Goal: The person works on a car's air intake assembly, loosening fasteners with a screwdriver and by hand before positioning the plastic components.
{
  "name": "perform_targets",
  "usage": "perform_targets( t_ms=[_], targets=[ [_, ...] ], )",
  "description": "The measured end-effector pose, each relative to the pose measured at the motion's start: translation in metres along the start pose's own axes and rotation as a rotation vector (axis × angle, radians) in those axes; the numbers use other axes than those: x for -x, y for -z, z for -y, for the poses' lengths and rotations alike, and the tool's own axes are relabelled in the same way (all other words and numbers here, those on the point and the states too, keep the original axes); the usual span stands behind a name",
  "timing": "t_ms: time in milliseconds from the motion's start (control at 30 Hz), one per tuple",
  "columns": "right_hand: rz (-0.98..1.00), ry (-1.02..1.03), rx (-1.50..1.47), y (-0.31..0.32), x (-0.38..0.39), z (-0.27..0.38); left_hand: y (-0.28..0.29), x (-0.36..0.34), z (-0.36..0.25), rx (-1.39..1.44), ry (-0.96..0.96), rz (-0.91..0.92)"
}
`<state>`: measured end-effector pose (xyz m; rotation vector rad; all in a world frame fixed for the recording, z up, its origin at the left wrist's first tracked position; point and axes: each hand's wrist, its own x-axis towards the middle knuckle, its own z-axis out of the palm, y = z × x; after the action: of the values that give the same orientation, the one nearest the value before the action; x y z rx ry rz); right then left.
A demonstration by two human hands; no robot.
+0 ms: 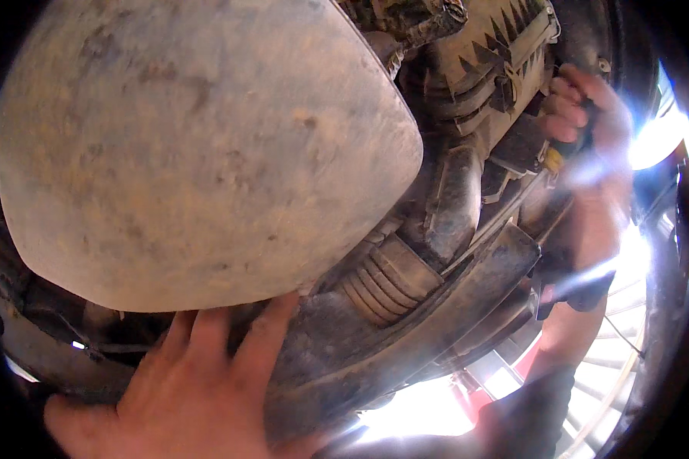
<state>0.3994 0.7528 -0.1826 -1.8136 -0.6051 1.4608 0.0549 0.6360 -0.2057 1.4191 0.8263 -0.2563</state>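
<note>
A large, dusty, rounded panel [207, 153] fills the left and upper part of the view. My left hand [199, 390] is at its lower edge, fingers stretched and spread. Its fingertips meet the rim, and some tips pass out of sight under it. At the far right my right hand [582, 107] is raised with its fingers curled round something dark. A small yellow part [553, 160] shows just below those fingers; I cannot tell whether it belongs to the held thing. Beside that hand is a dirty ribbed housing [494, 57].
Below the housing runs a dusty duct [453, 203], with a ribbed bellows hose [390, 279] lower down. A curved dark frame edge [429, 329] crosses the front. A black band [578, 279] is round my right forearm. Bright glare washes out the lower right.
</note>
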Motion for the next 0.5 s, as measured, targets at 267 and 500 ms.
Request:
perform_targets(
  t_ms=[267, 500],
  targets=[
    [-0.066, -0.097, 0.023, -0.003, -0.011, -0.005, 0.007, -0.003, 0.002, -0.098, 0.033, 0.023],
    [-0.106, 0.149, -0.124, 0.026, 0.024, -0.003, 0.000, -0.002, -0.004, -0.146, 0.079, -0.064]
  ],
)
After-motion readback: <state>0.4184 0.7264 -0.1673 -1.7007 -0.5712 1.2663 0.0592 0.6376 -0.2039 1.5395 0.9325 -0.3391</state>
